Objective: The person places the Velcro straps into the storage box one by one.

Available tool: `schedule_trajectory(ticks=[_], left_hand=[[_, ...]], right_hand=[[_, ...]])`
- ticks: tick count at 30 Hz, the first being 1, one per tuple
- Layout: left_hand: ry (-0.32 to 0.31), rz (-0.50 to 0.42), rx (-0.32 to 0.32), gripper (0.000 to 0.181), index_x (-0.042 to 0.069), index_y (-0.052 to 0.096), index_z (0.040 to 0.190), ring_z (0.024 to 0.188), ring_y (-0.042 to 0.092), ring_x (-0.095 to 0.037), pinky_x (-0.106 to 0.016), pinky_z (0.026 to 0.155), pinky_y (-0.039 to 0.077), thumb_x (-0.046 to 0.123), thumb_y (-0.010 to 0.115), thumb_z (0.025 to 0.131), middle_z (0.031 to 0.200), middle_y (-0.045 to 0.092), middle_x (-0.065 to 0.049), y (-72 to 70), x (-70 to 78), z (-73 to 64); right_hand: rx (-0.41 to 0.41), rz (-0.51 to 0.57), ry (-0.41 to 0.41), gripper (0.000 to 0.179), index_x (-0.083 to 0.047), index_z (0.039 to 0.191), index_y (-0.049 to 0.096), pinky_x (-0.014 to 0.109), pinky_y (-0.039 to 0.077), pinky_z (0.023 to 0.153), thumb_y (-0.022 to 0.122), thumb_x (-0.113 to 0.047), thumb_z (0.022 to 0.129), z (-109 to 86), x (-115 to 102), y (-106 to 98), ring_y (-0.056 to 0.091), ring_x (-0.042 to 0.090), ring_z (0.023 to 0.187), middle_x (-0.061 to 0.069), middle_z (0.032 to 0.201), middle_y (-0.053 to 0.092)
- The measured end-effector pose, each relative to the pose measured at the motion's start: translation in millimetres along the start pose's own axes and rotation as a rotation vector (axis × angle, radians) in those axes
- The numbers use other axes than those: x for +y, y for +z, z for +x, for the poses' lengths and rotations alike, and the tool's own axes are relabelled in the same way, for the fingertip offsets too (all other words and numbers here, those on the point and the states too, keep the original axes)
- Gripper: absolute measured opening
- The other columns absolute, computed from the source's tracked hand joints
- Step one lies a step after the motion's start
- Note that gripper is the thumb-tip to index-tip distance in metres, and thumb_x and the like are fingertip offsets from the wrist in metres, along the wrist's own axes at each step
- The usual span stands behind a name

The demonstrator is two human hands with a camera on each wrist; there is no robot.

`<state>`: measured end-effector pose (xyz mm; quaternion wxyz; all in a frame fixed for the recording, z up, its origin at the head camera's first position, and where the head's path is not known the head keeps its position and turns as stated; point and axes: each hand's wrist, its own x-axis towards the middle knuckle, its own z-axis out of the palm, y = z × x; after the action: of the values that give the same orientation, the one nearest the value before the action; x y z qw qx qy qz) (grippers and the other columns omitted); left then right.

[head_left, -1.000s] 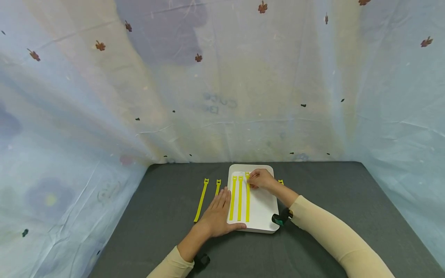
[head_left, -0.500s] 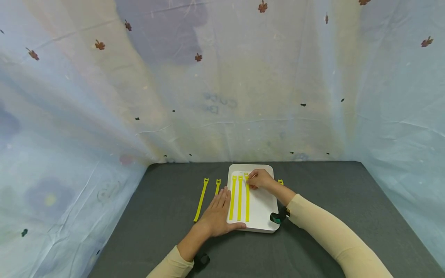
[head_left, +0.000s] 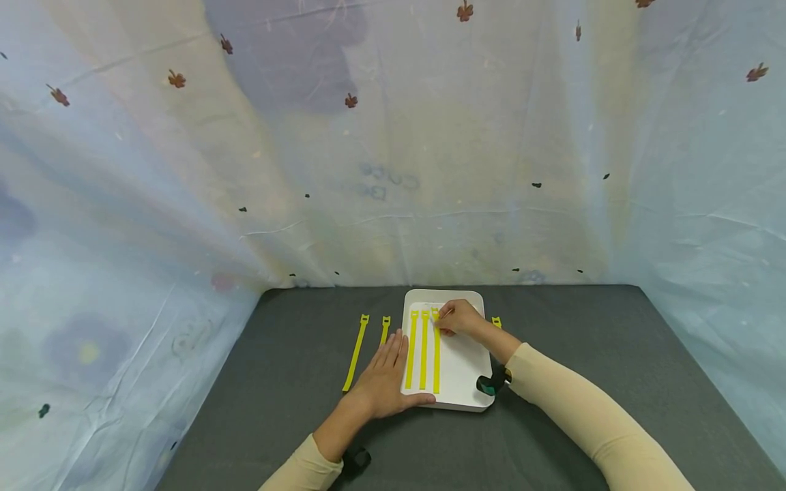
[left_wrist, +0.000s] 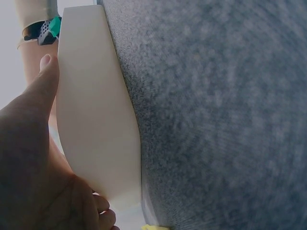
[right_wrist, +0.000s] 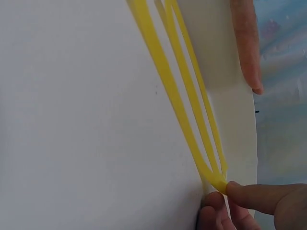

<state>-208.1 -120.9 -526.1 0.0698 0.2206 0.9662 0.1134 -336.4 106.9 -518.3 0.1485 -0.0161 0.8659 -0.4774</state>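
A shallow white tray lies on the dark cloth. Three yellow cable straps with slotted heads lie lengthwise on its white inner surface. My right hand pinches the rightmost cable strap near its head, between thumb and fingers. That strap bows up slightly at the pinch in the right wrist view. To its left lie the middle strap and the left strap, side by side. Along the tray's left edge rests my left hand, fingers straight, its thumb reaching along the tray's front wall.
Left of the tray, one more yellow strap lies on the cloth, and another strap is partly hidden by my left hand. A further strap shows behind my right wrist. A patterned curtain rises behind the dark tabletop.
The right hand has drawn the rightmost strap slightly towards me and to the left, its head nearer in line with the other two. The left hand has stayed in place.
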Motion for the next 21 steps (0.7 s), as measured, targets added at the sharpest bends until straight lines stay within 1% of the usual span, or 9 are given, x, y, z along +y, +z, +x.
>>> schedule_trajectory(ticks=[6,16,21], left_hand=[[0.002,0.008,0.002,0.132,0.001,0.010,0.172,0.167,0.006,-0.035,-0.048,0.134,0.017,0.090,0.058,0.086,0.180,0.002,-0.017,0.3,0.1,0.4],[-0.002,0.007,-0.003,0.133,0.002,0.009,0.172,0.167,0.005,-0.034,-0.048,0.134,0.016,0.091,0.057,0.086,0.181,0.001,-0.016,0.9,0.2,0.7],[-0.004,0.012,-0.001,0.133,0.002,0.009,0.172,0.167,0.005,-0.034,-0.048,0.134,0.016,0.091,0.057,0.086,0.181,0.001,-0.016,0.9,0.4,0.9]], right_hand=[[0.000,-0.036,-0.013,0.017,-0.002,0.094,0.066,0.021,0.050,0.057,0.082,-0.008,0.094,-0.5,0.3,-1.0,0.060,0.013,0.063,0.005,0.072,0.066],[0.000,-0.058,-0.027,0.018,-0.002,0.095,0.065,0.021,0.051,0.056,0.082,-0.009,0.094,-0.7,0.3,-0.2,0.060,0.013,0.061,0.006,0.073,0.066],[0.009,-0.076,-0.003,0.019,-0.002,0.097,0.065,0.023,0.051,0.056,0.083,-0.011,0.094,-0.9,-0.9,0.2,0.060,0.014,0.062,0.007,0.075,0.066]])
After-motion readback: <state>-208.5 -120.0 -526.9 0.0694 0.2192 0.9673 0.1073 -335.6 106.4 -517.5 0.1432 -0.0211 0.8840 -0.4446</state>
